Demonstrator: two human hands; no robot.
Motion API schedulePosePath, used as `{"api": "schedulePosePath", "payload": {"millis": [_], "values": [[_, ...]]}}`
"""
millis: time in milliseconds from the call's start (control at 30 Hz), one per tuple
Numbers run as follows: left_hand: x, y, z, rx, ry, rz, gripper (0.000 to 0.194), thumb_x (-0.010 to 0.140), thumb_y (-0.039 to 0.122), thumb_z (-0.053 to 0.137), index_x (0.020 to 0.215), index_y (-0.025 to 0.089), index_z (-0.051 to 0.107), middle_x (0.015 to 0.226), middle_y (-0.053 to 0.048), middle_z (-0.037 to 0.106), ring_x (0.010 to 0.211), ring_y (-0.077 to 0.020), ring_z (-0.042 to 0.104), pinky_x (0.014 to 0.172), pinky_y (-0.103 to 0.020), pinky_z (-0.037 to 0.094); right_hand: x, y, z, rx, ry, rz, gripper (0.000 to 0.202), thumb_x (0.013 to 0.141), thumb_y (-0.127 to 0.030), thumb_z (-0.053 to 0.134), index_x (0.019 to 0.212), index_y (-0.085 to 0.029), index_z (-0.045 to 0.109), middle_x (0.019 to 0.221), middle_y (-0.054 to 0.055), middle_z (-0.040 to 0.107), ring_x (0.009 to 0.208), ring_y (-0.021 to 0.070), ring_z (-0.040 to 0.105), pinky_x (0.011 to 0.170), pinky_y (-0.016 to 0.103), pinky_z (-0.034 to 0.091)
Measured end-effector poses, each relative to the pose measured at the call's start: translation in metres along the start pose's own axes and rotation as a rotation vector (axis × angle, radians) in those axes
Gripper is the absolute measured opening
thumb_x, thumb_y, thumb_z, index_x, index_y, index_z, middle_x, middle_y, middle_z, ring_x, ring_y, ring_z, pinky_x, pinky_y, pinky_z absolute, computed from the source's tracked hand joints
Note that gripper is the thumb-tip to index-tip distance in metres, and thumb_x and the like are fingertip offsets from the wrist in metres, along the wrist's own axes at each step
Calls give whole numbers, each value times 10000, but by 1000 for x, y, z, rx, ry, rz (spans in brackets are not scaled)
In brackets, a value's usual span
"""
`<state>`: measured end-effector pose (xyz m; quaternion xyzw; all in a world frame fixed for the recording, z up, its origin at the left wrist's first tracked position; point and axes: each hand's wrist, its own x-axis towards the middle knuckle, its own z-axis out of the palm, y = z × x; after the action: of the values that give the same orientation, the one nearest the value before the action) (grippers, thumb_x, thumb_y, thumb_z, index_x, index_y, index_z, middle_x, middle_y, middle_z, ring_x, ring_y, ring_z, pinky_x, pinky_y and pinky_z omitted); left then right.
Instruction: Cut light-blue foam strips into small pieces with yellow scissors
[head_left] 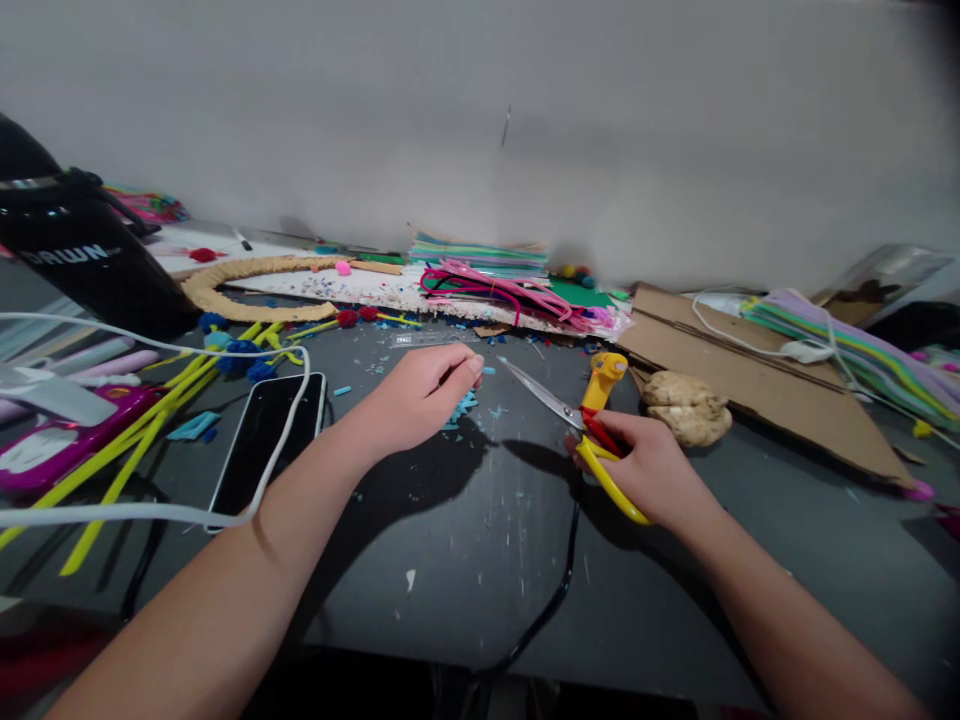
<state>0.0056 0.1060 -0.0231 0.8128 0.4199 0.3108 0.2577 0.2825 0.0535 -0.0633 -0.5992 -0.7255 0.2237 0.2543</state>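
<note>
Pale wall (360, 130) rises behind a grey table (465, 560) strewn with craft bits. Over the middle, the left hand (431, 395) has its thumb and fingertips together; a small blue strip (488, 370) shows right at them, though I can't tell whether it's pinched. Below that hand sits a little heap of blue bits (461, 408). The right hand (645, 465) is clamped on the scissors (551, 398), fingers round the red and yellow handles, blades close together and pointing toward the left hand. Just behind the scissors is a yellow glue gun (604, 380), with a lumpy tan ball (686, 408) near it and cardboard (750, 380) beyond. Over by the left forearm lies a phone (270, 440), a white cable (289, 430) looping across it, yellow stems (161, 410) alongside. Farther left, a black bottle (90, 260) leans beside a tan ring (206, 290).
</note>
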Motion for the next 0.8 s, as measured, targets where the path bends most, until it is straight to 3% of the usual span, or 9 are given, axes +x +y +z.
{"api": "schedulePosePath", "payload": {"millis": [100, 300, 567, 700, 800], "values": [[0, -1, 0, -12, -2, -3, 314, 993, 334, 395, 769, 168, 538, 704, 19, 514, 682, -121, 469, 648, -258, 360, 0, -3, -1, 36, 0, 23, 200, 749, -313, 647, 682, -178, 516, 629, -31, 411, 604, 114, 360, 525, 231, 301], [0, -1, 1, -28, -9, 1, 313, 998, 329, 389, 763, 170, 521, 690, 26, 486, 669, -115, 455, 641, -256, 356, 0, -2, 2, 16, -17, -1, 156, 713, -200, 602, 649, -184, 461, 612, -41, 391, 605, 107, 346, 532, 235, 279], [0, 0, 0, -10, -6, 13, 311, 995, 326, 394, 763, 167, 527, 698, 21, 509, 674, -118, 469, 648, -259, 361, 0, 1, 1, -39, -20, -42, 84, 695, -150, 562, 651, -178, 497, 610, -34, 410, 601, 112, 354, 541, 247, 279], [0, 0, 0, -12, -8, 7, 310, 998, 336, 395, 785, 168, 547, 714, 20, 522, 692, -118, 481, 662, -258, 367, 0, 2, 0, -35, -17, -24, 43, 715, -181, 576, 683, -170, 551, 628, -19, 455, 609, 124, 385, 548, 249, 303], [0, 0, 0, -19, -10, 7, 318, 1000, 347, 394, 787, 168, 548, 719, 19, 524, 697, -120, 483, 665, -259, 366, 0, 0, 0, 14, -3, 20, 125, 739, -270, 618, 699, -172, 552, 635, -20, 447, 608, 126, 389, 542, 242, 314]]}}
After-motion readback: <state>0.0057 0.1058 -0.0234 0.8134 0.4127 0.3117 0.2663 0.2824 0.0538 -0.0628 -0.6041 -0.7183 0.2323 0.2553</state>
